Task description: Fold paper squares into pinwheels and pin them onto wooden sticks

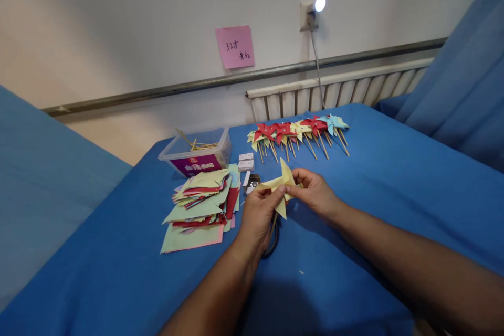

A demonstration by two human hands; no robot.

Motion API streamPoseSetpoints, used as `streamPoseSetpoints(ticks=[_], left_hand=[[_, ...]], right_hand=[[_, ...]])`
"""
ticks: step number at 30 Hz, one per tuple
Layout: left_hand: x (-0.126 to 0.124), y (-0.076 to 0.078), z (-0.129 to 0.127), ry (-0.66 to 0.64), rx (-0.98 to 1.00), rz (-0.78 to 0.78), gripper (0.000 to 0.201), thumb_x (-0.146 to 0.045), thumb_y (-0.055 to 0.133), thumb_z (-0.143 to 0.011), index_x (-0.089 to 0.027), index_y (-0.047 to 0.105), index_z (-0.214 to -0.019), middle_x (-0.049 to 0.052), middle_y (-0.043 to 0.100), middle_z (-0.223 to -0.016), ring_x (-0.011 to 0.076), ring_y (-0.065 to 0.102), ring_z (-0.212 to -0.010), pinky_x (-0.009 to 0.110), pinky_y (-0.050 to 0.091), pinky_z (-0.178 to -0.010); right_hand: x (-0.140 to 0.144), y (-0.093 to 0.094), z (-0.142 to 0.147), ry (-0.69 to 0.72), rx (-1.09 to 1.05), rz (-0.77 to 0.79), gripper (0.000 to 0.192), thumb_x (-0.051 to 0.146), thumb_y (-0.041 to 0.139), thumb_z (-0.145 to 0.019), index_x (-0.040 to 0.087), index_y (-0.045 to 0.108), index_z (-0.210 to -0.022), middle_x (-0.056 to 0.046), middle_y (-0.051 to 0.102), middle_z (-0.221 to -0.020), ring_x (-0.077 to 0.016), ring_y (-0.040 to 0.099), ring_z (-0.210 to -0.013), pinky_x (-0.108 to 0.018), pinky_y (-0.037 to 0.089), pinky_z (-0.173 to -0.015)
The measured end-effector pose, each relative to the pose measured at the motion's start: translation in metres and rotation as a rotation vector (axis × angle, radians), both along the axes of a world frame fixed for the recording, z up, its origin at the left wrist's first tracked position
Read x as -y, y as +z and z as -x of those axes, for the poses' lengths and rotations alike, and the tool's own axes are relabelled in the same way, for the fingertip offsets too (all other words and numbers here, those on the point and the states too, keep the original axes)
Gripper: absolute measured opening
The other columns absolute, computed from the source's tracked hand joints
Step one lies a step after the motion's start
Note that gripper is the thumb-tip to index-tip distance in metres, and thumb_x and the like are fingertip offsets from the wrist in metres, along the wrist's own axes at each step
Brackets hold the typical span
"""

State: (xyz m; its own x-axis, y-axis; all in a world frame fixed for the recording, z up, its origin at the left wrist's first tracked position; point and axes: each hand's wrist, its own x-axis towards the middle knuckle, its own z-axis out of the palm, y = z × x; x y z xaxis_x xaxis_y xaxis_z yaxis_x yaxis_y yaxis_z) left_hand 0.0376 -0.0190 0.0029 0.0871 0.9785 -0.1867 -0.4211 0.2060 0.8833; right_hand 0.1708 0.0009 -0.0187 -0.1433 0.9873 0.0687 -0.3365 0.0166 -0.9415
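Item under inspection: one yellow paper pinwheel (282, 187), held above the blue table cover (354, 178) near the middle of the view. The left hand (258, 215) pinches its left-hand blade and appears also to grip the thin wooden stick (273, 224) running down from the wheel; the right hand (315, 191) closes thumb and fingers on the right-hand blade. Both hands are narrow, closed on the paper.

Handling, as judged: very light, thin and soft, easily creased or torn at the folds; best held at the stick or close to the centre, not by the blade tips.

Orientation: the stick, the long axis, runs roughly from 12 to 6 o'clock, wheel uppermost; one blade tip points to 12.

Surroundings: a stack of coloured paper squares (200, 205) at 9 o'clock; a clear plastic box of sticks (197, 155) at 10 o'clock; a row of finished pinwheels (299, 131) at 12 o'clock.
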Motion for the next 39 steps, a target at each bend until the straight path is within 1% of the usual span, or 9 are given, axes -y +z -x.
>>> streamPoseSetpoints(ticks=[6,9,13,17,21,25,30,33,39], left_hand=[[-0.003,0.006,0.002,0.013,0.025,-0.011,0.036,-0.025,0.082,-0.066,-0.010,0.072,-0.097,0.007,0.074,-0.081,0.0126,0.063,-0.063,0.024,0.049,-0.065],[-0.006,0.011,0.007,0.098,0.068,0.025,0.028,-0.022,0.082,-0.064,-0.009,0.072,-0.086,0.003,0.070,-0.071,0.0090,0.057,-0.053,0.021,0.047,-0.056],[-0.008,0.019,0.014,0.155,0.138,0.087,0.020,-0.019,0.081,-0.063,-0.011,0.068,-0.076,0.000,0.066,-0.061,0.0100,0.057,-0.050,0.021,0.047,-0.052],[-0.006,0.025,0.015,0.155,0.176,0.099,0.018,-0.018,0.080,-0.063,-0.013,0.066,-0.074,0.000,0.066,-0.061,0.0119,0.059,-0.052,0.023,0.047,-0.052],[-0.005,0.028,0.014,0.177,0.174,0.066,0.020,-0.016,0.082,-0.060,-0.012,0.068,-0.074,0.000,0.066,-0.062,0.0106,0.057,-0.052,0.022,0.046,-0.052],[-0.007,0.026,0.016,0.180,0.131,0.032,0.023,-0.017,0.084,-0.058,-0.010,0.070,-0.075,0.002,0.069,-0.067,0.0101,0.059,-0.055,0.021,0.046,-0.056],[-0.010,0.022,0.020,0.157,0.084,0.048,0.023,-0.019,0.082,-0.059,-0.010,0.071,-0.078,0.004,0.071,-0.070,0.0126,0.061,-0.060,0.023,0.047,-0.059],[-0.011,0.021,0.021,0.126,0.070,0.057,0.022,-0.020,0.082,-0.061,-0.009,0.071,-0.077,0.004,0.071,-0.069,0.0135,0.061,-0.058,0.024,0.047,-0.058],[-0.011,0.022,0.024,0.076,0.069,0.087,0.024,-0.019,0.082,-0.060,-0.011,0.071,-0.080,0.004,0.072,-0.073,0.0144,0.063,-0.061,0.025,0.047,-0.059]], right_hand=[[0.004,0.001,-0.003,0.043,-0.109,0.038,0.029,0.036,0.077,-0.071,0.019,0.066,-0.092,-0.001,0.068,-0.087,-0.0140,0.060,-0.078,-0.028,0.045,-0.072],[0.005,0.000,-0.002,-0.001,-0.230,0.195,0.028,0.041,0.071,-0.077,0.021,0.065,-0.096,-0.002,0.068,-0.091,-0.0126,0.061,-0.072,-0.023,0.042,-0.058],[0.010,-0.002,0.006,0.225,-0.185,0.303,0.027,0.039,0.069,-0.077,0.018,0.063,-0.092,-0.004,0.068,-0.088,-0.0091,0.057,-0.056,-0.021,0.034,-0.045],[0.020,-0.008,0.017,0.446,-0.075,0.286,0.039,0.032,0.080,-0.066,0.017,0.058,-0.095,0.001,0.065,-0.077,-0.0089,0.059,-0.051,-0.020,0.034,-0.042],[0.025,-0.013,0.021,0.553,-0.030,0.267,0.047,0.034,0.082,-0.064,0.018,0.051,-0.095,0.003,0.066,-0.073,-0.0092,0.059,-0.051,-0.019,0.034,-0.042],[0.024,-0.014,0.020,0.563,0.050,0.219,0.043,0.038,0.081,-0.067,0.018,0.051,-0.090,0.003,0.065,-0.067,-0.0080,0.056,-0.049,-0.019,0.035,-0.044],[0.019,-0.012,0.014,0.587,0.127,0.120,0.038,0.051,0.068,-0.078,0.017,0.050,-0.077,0.001,0.066,-0.062,-0.0053,0.048,-0.038,-0.019,0.032,-0.039],[0.018,-0.010,0.011,0.615,0.157,0.095,0.038,0.053,0.064,-0.081,0.017,0.053,-0.079,0.002,0.065,-0.058,-0.0050,0.043,-0.033,-0.019,0.028,-0.036],[0.017,-0.010,0.010,0.549,0.182,0.055,0.038,0.055,0.062,-0.081,0.018,0.056,-0.077,0.004,0.063,-0.054,-0.0052,0.042,-0.033,-0.019,0.028,-0.035]])
